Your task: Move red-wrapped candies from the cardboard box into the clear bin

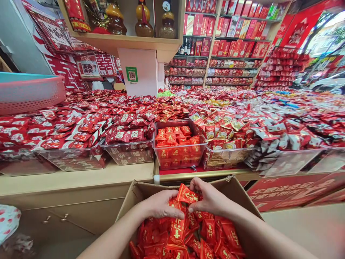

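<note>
An open cardboard box (134,196) below me is full of small red candy packets (205,233) with gold characters. My left hand (159,205) and my right hand (208,198) are curled together over the heap, gathering a bunch of the red packets between them. One packet (187,196) sticks up between the thumbs. Straight ahead on the counter stands a clear plastic bin (179,151) partly filled with the same red packets.
Clear bins (129,153) heaped with red wrapped sweets cover the counter left and right. A pink basket (29,93) sits at far left. Shelves of red gift boxes (231,46) and gourd bottles (142,18) rise behind. A wooden counter ledge (81,178) runs in front.
</note>
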